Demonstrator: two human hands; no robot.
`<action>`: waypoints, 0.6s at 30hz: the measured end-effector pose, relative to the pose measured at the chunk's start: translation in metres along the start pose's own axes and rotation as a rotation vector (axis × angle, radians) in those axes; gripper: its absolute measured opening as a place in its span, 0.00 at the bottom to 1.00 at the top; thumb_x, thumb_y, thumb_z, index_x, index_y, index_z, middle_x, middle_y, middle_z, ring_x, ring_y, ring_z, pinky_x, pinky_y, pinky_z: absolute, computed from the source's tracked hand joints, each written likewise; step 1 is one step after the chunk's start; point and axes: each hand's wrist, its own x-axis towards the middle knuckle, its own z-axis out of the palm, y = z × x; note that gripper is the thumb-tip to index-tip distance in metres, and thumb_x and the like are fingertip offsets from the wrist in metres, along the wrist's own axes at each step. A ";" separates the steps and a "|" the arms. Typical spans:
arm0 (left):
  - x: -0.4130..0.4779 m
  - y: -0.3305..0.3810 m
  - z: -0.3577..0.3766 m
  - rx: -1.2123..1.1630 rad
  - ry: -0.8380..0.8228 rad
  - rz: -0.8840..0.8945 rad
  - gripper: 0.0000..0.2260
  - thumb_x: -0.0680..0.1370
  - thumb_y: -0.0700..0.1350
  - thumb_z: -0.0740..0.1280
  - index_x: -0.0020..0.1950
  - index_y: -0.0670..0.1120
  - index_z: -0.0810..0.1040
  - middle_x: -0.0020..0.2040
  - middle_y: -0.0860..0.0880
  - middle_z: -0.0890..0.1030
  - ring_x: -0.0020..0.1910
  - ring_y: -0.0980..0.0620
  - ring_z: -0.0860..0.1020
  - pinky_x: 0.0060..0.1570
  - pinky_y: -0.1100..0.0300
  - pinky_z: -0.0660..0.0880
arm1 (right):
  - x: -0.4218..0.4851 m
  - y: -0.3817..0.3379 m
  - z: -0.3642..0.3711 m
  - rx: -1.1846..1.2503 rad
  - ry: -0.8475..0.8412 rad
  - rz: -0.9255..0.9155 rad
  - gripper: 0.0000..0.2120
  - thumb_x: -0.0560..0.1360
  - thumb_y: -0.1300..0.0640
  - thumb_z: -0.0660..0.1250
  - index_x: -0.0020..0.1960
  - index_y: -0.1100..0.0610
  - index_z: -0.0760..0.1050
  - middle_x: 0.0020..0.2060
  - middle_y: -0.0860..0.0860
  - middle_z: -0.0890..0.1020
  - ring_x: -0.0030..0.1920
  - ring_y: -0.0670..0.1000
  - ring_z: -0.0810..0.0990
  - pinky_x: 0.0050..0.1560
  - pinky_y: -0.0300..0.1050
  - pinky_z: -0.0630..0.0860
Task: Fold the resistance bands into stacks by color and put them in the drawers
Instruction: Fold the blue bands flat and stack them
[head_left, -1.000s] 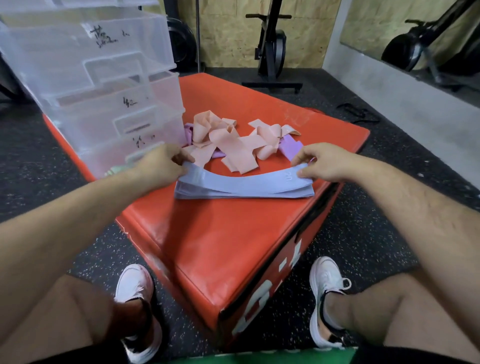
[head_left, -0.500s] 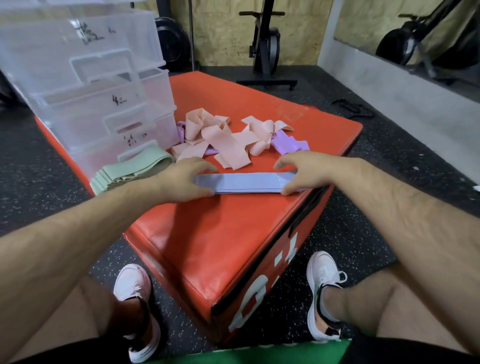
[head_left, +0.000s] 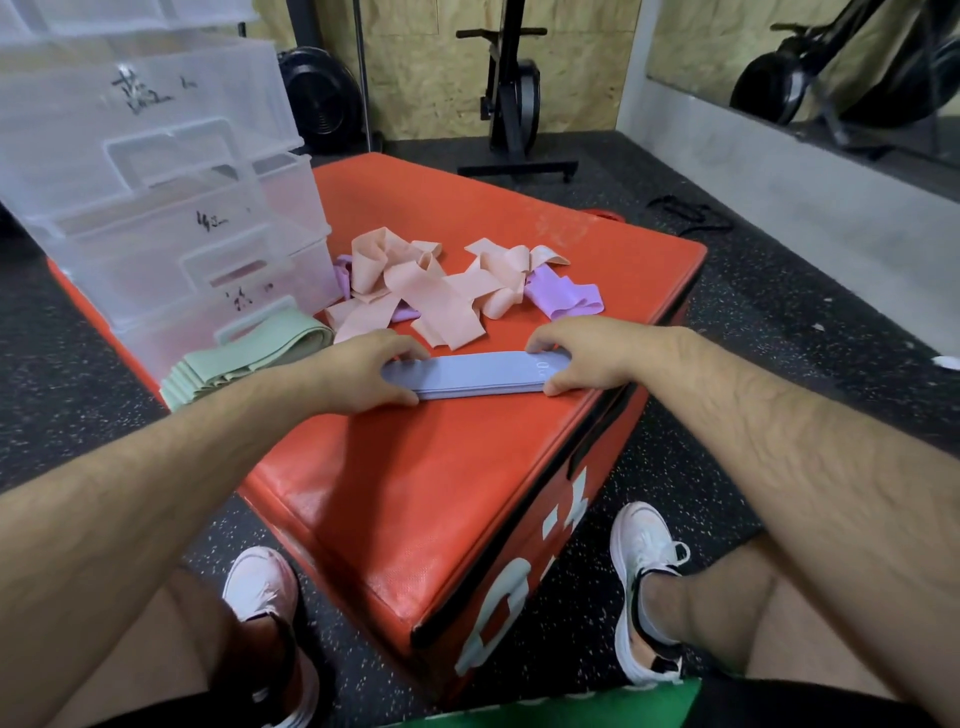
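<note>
A flat stack of blue resistance bands (head_left: 478, 375) lies on the red box (head_left: 441, 493) near its front right edge. My left hand (head_left: 363, 370) grips the stack's left end with fingers and thumb curled round it. My right hand (head_left: 582, 358) grips the right end the same way. Behind the blue stack lies a loose heap of pink bands (head_left: 426, 291) with purple bands (head_left: 566, 297) at its right and left sides. A folded stack of green bands (head_left: 244, 358) rests by the clear plastic drawer unit (head_left: 156, 208), whose lower drawers are pulled out.
The drawer unit stands on the box's left rear part. Dark rubber floor surrounds the box. My two feet in white shoes (head_left: 644, 587) flank the box's near corner. A bike stand (head_left: 514, 104) and a concrete ledge (head_left: 779, 197) are behind.
The blue stack went from a long double-width bundle to a shorter, narrower stack pressed flat. My hands came closer together, and the green stack came into view by the drawers.
</note>
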 end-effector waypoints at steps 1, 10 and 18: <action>0.001 0.000 0.000 0.007 -0.005 0.001 0.24 0.71 0.50 0.77 0.65 0.52 0.75 0.60 0.51 0.76 0.61 0.52 0.73 0.61 0.61 0.67 | 0.000 0.000 0.001 -0.003 0.003 -0.003 0.28 0.71 0.46 0.75 0.68 0.45 0.71 0.63 0.46 0.77 0.59 0.52 0.76 0.62 0.51 0.74; 0.016 0.022 0.013 0.069 0.053 0.119 0.34 0.63 0.71 0.63 0.65 0.57 0.75 0.59 0.54 0.74 0.62 0.53 0.72 0.64 0.51 0.71 | -0.011 0.020 -0.018 0.214 0.153 0.199 0.23 0.78 0.45 0.66 0.71 0.49 0.70 0.67 0.51 0.75 0.61 0.52 0.75 0.58 0.43 0.70; 0.037 0.048 0.033 0.048 0.076 0.222 0.18 0.73 0.59 0.71 0.61 0.57 0.78 0.59 0.52 0.74 0.59 0.48 0.72 0.63 0.49 0.70 | -0.011 0.019 -0.012 0.518 0.032 0.367 0.12 0.74 0.59 0.71 0.55 0.65 0.80 0.42 0.59 0.86 0.41 0.56 0.86 0.46 0.48 0.83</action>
